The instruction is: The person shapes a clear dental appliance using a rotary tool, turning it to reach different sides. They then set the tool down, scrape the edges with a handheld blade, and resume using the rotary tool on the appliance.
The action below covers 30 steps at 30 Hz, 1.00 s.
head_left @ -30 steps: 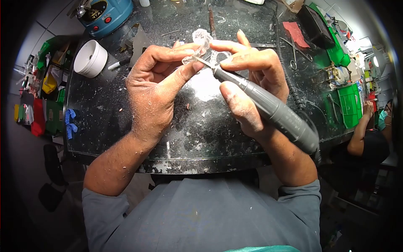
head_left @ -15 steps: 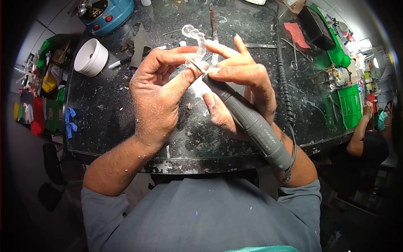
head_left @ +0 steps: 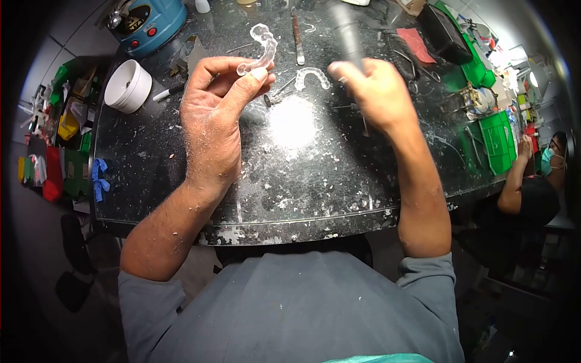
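Between the thumb and fingers of my left hand [head_left: 213,121] is a clear dental splint [head_left: 267,47], arch-shaped and held up over the table. My right hand [head_left: 385,97] is closed around a dark grey rotary handpiece [head_left: 347,30], which is smeared by motion and points away from me. A second clear dental arch [head_left: 311,74] lies flat on the table between the hands. Beside it rests a dental mirror [head_left: 270,99], close to my left fingertips. Whitish dust covers my left hand and forearm.
A black table [head_left: 290,193] is strewn with shavings. On it are a brown-handled spatula [head_left: 296,36], a white tub [head_left: 129,86], a blue machine [head_left: 148,30], red sheet material [head_left: 415,45] and scissors [head_left: 423,66]. Another person [head_left: 529,187] sits at the right.
My right hand has pulled the handpiece away from the splint, to the right and forward, and turned it over. My left hand still holds the splint, slightly further left.
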Motion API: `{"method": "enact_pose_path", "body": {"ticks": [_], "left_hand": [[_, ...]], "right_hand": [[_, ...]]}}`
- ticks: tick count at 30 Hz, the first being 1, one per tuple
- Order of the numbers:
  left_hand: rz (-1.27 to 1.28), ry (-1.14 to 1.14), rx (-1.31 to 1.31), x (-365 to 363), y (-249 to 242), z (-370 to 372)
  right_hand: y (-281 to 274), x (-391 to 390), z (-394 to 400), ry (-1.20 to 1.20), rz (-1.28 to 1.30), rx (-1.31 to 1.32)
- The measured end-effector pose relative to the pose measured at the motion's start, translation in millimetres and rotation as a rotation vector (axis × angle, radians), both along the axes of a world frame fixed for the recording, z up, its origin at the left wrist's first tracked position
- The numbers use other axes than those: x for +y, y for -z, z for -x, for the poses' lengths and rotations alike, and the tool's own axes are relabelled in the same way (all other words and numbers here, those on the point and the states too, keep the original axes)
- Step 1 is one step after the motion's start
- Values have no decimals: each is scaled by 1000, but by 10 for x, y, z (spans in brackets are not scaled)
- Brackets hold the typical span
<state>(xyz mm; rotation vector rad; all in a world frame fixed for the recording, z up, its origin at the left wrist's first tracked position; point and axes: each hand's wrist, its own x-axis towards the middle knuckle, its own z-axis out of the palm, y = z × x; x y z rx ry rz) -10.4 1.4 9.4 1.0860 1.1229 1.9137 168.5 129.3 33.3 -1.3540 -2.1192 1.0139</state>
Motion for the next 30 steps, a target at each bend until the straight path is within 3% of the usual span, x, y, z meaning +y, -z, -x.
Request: {"method": "enact_pose_path", "body": {"ticks": [3,6,8,11,13,14,15,18,23,27,30], "left_hand": [[8,23,-25,-1,-44,-42],[-22,20,-36,10,-37,-55],[-47,20,-14,27,-12,-24],[-52,-15,85,19,7,9],[-116,-17,120,-11,-37,-38],[-107,-27,144,-41,-69,-69],[-119,-28,141,-47,-80,-85],[-167,-106,314,-92,-87,-100],[-201,-126,436,-125,-95,-87],[-161,-115,425,-137,-106,-103],[-154,-111,425,-137,-101,-108]], "right_hand": [[86,-77,76,22,-62,-397],[69,-78,42,0,-121,-439],[-39,37,-46,-11,-13,-387],[78,466,-314,86,-306,-127],[316,890,-495,-94,-741,-105],[296,975,-541,-121,-551,-260],[238,1042,-559,-119,-563,-264],[171,1178,-548,-332,-276,-355],[255,1166,-535,-298,-263,-252],[143,1013,-436,-322,-224,-359],[182,1003,-379,-286,-331,-469]]}}
